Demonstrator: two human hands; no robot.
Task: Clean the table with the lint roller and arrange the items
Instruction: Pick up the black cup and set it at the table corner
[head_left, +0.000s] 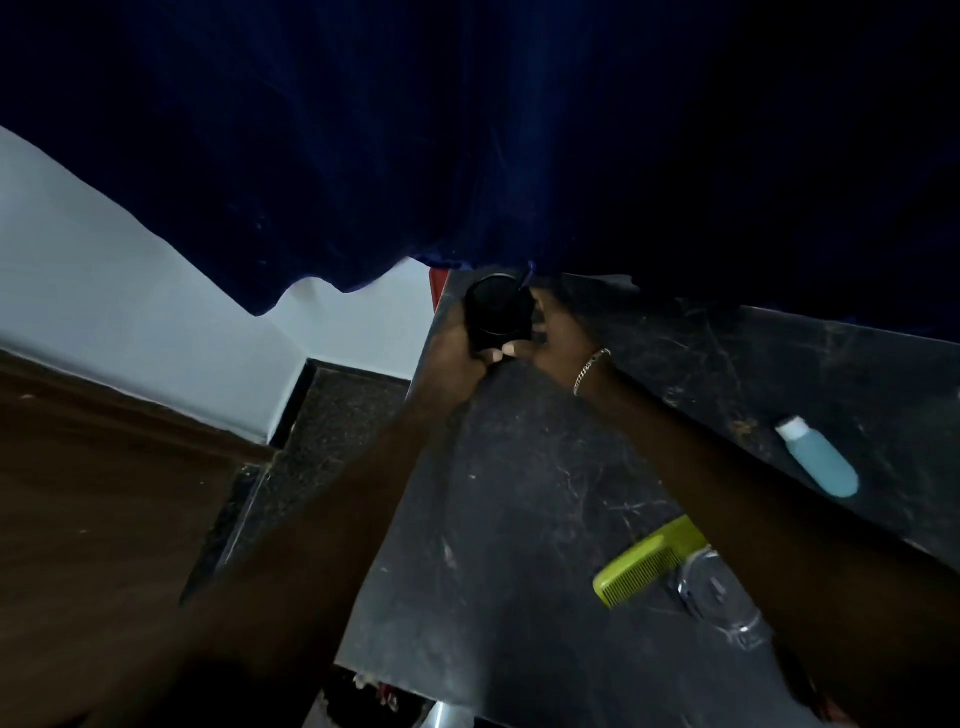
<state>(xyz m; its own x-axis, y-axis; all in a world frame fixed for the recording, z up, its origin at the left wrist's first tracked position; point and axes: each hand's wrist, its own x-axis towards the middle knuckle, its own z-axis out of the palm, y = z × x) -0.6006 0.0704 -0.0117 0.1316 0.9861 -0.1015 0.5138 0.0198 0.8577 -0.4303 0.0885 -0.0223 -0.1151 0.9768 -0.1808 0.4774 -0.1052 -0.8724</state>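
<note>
Fingers (498, 355) around black jar (500, 306), table (519, 493) corner.

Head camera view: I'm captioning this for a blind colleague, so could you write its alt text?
Both hands, left hand and right hand, grip a black cylindrical container at the far corner of a dark marble table beneath a navy curtain. A blue bottle lies on its side to the right, with a green comb nearer.

Both hands met at the far corner of the dark marble table (519, 519), the left hand (457, 348) and right hand (558, 338) wrapped around a black cylinder (498, 309). Nearer lay a green comb (644, 564), a blue bottle (821, 460) and a clear lid (719, 597). A navy curtain (467, 130) hung behind.
</note>
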